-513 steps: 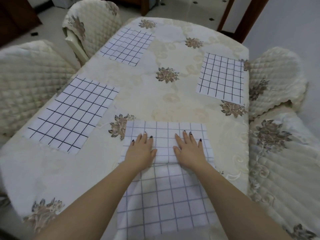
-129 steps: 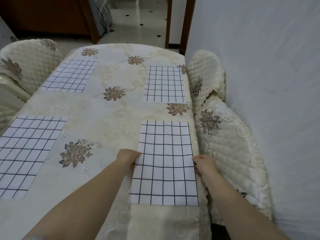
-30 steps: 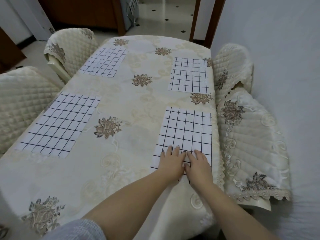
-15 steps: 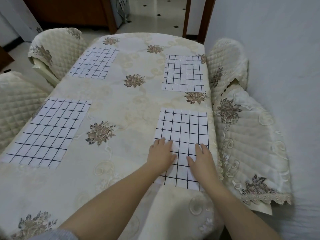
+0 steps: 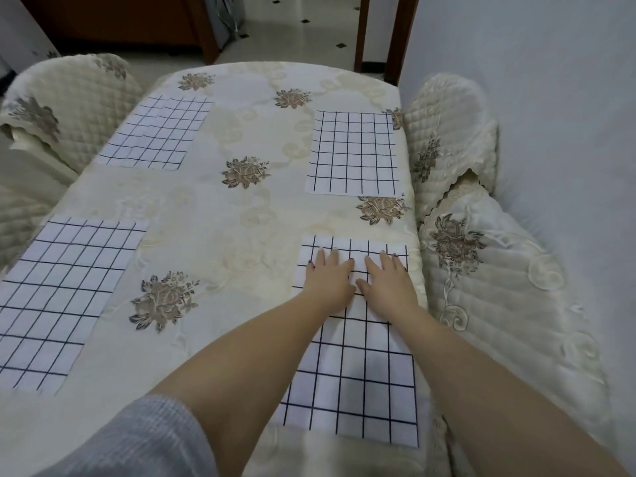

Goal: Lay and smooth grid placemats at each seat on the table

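Note:
A white placemat with a dark grid (image 5: 358, 383) lies at the near right seat of the table (image 5: 220, 215). My left hand (image 5: 328, 277) and my right hand (image 5: 389, 280) press flat on its far end, side by side, fingers spread and pointing away from me. Three more grid placemats lie flat: far right (image 5: 354, 153), far left (image 5: 158, 132), near left (image 5: 62, 290). The forearms hide part of the near mat's middle.
The table wears a cream cloth with brown flower prints. Quilted cream chair covers stand on the right (image 5: 481, 270) and at the far left (image 5: 62, 101). A white wall runs close along the right side (image 5: 557, 98). A doorway and tiled floor lie beyond the table.
Both hands have slid along the near right placemat from its near end to its far end, staying flat on it. The camera has leaned in closer over the table.

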Demonstrator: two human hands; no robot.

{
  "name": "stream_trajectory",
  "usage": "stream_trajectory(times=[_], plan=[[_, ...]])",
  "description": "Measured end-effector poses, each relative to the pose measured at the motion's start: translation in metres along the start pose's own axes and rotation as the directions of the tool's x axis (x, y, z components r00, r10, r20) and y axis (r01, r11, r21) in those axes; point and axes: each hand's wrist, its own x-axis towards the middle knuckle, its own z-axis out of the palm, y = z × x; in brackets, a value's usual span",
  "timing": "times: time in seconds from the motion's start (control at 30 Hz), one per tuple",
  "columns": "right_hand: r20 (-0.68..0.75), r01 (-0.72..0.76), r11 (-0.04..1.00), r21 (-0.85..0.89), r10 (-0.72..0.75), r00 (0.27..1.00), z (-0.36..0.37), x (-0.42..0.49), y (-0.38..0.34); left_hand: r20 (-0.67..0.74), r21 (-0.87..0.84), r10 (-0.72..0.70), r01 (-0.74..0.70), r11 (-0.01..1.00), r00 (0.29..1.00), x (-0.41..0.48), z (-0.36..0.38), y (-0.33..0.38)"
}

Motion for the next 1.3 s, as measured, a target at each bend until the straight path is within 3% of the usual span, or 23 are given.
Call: stream_trajectory(times=[0.3,0.7,0.93,1.1,1.3], plan=[[-0.014,-0.066,0.987,0.144,0.068,0.998,0.0,-0.005,0.008,-0.064,0.008,-0.019,0.02,1.0,0.998,0.003,0.009,-0.017],[-0.166,-0.133,0.96,0.246,0.177,0.97,-0.013,-0.056,0.017,-0.148,-0.054,-0.147,0.141,0.989,0.978,-0.038,-0.006,-0.053],[-0.033,-0.126,0.956,0.264,0.14,0.99,0.017,-0.132,-0.017,-0.131,-0.122,-0.037,0.021,0.992,0.991,-0.129,0.03,-0.037],[-0.004,-0.159,0.952,0.261,0.165,0.986,0.034,-0.174,-0.025,-0.155,-0.244,-0.067,0.028,0.969,0.986,-0.174,0.058,-0.039],[0.028,-0.197,0.946,0.259,0.196,0.98,0.043,-0.204,-0.017,-0.177,-0.206,-0.012,-0.025,0.978,0.984,-0.197,0.073,-0.049]])
